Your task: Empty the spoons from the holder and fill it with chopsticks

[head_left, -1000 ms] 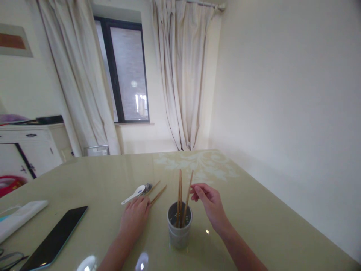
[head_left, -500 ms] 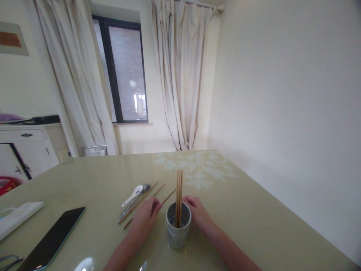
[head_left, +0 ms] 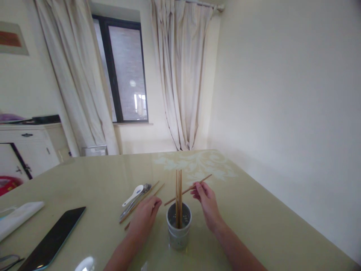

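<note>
My right hand (head_left: pixel 205 197) pinches a wooden chopstick (head_left: pixel 187 190), raised above and beyond the grey cup (head_left: pixel 179 237). The held chopstick slants up to the right and passes behind several upright chopsticks (head_left: pixel 178 195) standing in the cup. To the left of the cup, my left hand (head_left: pixel 146 212) is closed with curled fingers, and nothing shows in them. It rests over part of a loose chopstick (head_left: pixel 159 189) on the table. Alongside lie another chopstick (head_left: pixel 135 206), a white spoon (head_left: pixel 134 194) and metal cutlery (head_left: pixel 126 212).
The glossy table (head_left: pixel 254 226) carries a black phone (head_left: pixel 53 241) and a white packet (head_left: pixel 19 216) at the left. Its right edge runs near a plain wall (head_left: pixel 290 113). Curtains (head_left: pixel 183 75) and a window (head_left: pixel 128 75) are behind the table.
The chopstick that my left hand held has passed to my right hand, which has risen to the right. My left hand has let go and stays left of the cup.
</note>
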### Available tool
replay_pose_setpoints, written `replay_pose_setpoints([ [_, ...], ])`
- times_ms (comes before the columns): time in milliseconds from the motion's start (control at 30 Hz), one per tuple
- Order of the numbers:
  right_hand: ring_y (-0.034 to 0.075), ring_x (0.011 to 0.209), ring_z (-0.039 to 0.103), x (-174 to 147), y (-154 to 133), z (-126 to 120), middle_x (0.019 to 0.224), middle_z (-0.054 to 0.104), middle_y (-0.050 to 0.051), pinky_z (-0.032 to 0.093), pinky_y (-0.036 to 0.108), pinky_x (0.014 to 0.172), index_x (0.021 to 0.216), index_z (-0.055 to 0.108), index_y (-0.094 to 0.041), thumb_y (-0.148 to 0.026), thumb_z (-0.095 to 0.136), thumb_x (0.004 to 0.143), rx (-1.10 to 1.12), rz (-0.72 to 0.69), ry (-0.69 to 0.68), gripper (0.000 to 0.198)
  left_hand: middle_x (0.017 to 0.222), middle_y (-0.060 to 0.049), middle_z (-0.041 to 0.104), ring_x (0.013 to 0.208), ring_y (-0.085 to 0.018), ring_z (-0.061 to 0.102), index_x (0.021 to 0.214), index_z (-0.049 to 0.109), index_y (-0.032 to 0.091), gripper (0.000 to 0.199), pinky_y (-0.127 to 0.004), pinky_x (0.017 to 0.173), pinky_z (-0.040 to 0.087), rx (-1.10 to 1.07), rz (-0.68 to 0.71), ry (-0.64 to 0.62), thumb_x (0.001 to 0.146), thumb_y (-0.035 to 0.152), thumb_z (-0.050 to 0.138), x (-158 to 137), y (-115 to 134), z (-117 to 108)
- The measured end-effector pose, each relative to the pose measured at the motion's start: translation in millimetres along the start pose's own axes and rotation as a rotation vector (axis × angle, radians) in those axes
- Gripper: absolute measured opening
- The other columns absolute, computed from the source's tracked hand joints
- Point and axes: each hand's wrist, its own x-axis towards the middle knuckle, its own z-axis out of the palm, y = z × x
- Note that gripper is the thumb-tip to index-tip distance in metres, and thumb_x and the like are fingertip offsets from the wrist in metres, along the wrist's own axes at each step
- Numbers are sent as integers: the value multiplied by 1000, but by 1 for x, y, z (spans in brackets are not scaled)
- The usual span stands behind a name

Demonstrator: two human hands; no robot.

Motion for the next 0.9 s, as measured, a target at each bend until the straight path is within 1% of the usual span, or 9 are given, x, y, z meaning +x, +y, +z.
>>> replay_pose_setpoints([
  [67, 21, 79, 72, 10, -11, -13, 87, 78, 6, 59, 32, 74, 92, 77, -20, -71, 85, 77, 57, -87, 155, 54, 106, -8, 77, 106, -26, 71, 97, 71, 24, 28, -39, 97, 52, 176, -44, 42, 105, 30, 45, 2, -12, -5],
  [133, 20, 77, 70, 18, -23, -26, 84, 76, 4, 59, 32, 74, 94, 77, -20, -70, 87, 76, 103, -158, 263, 54, 115, -9, 76, 114, -27, 70, 105, 73, 24, 27, -39, 101, 51, 337, -98, 54, 105, 27, 46, 2, -23, -8],
  [233, 18, 72, 67, 21, -37, -35, 81, 74, 3, 57, 32, 71, 97, 78, -20, -67, 88, 77, 142, -234, 291, 51, 125, -11, 74, 122, -28, 68, 114, 72, 24, 26, -40, 104, 49, 480, -168, 25, 104, 24, 48, 0, -31, -8],
  [300, 18, 71, 64, 17, -42, -33, 79, 74, 3, 55, 31, 69, 97, 79, -21, -64, 88, 79, 156, -262, 229, 48, 124, -10, 74, 123, -27, 68, 111, 72, 23, 24, -39, 105, 48, 493, -195, -17, 104, 23, 49, 0, -34, -8],
  [400, 18, 68, 61, 6, -44, -23, 77, 73, 4, 52, 31, 65, 97, 81, -21, -63, 87, 83, 136, -260, 81, 45, 117, -8, 75, 120, -25, 68, 105, 71, 23, 21, -35, 103, 48, 448, -203, -52, 103, 21, 50, 2, -36, -7],
  [633, 19, 66, 61, -12, -39, -4, 74, 74, 5, 51, 33, 66, 102, 86, -21, -63, 78, 91, -92, -187, -237, 44, 113, -9, 75, 115, -26, 68, 99, 67, 22, 20, -36, 100, 48, 382, -180, -83, 103, 22, 48, 2, -33, -7],
  [767, 18, 65, 59, -10, -31, 0, 75, 73, 6, 48, 32, 64, 93, 86, -19, -70, 71, 92, -161, -139, -238, 53, 110, -10, 75, 111, -27, 69, 96, 65, 21, 19, -38, 99, 49, 287, -181, -50, 102, 20, 47, 2, -33, -1],
  [833, 18, 64, 59, -8, -22, 0, 74, 72, 6, 47, 31, 62, 88, 85, -18, -75, 70, 90, -180, -84, -231, 59, 106, -11, 74, 105, -27, 71, 96, 64, 21, 19, -39, 97, 51, 145, -164, 0, 101, 22, 46, 2, -32, 5],
  [900, 18, 64, 59, -7, -11, 1, 72, 71, 6, 47, 30, 62, 85, 84, -18, -81, 69, 86, -214, -5, -265, 65, 102, -10, 74, 100, -26, 71, 98, 64, 21, 21, -40, 94, 53, -34, -122, 53, 103, 28, 45, 3, -27, 12],
])
